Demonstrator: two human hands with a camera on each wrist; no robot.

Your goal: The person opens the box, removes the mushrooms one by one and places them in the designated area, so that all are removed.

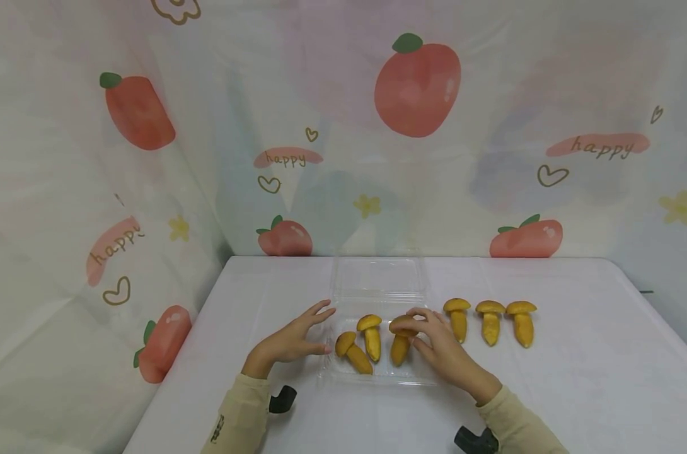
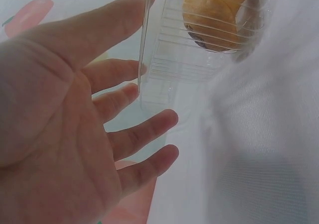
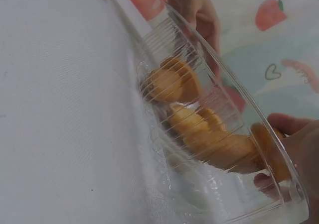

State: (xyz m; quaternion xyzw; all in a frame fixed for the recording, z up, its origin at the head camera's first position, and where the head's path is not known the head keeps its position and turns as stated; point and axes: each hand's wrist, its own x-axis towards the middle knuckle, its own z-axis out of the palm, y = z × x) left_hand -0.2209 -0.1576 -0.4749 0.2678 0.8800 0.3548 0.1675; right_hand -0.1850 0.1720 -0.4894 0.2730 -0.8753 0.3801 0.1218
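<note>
We judge: placing, release next | right hand (image 1: pixel 447 353) pinches yellow mushroom (image 1: pixel 400 350) near clamshell's (image 1: pixel 377 380) right edge | left hand (image 1: pixel 291 337) spread, empty

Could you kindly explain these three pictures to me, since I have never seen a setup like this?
Of course. There is no robot here: a person works with two bare hands. The wide picture comes from a camera on the head, looking forward and down; the two closer ones come from cameras on the left and right wrists.

On the white-covered table sits a clear plastic container, its lid open at the far side. Two yellow mushrooms lie inside, and three more mushrooms lie in a row to its right.

The right hand holds another mushroom by its cap. The left hand is at the container's left rim, gripping no mushroom.
</note>
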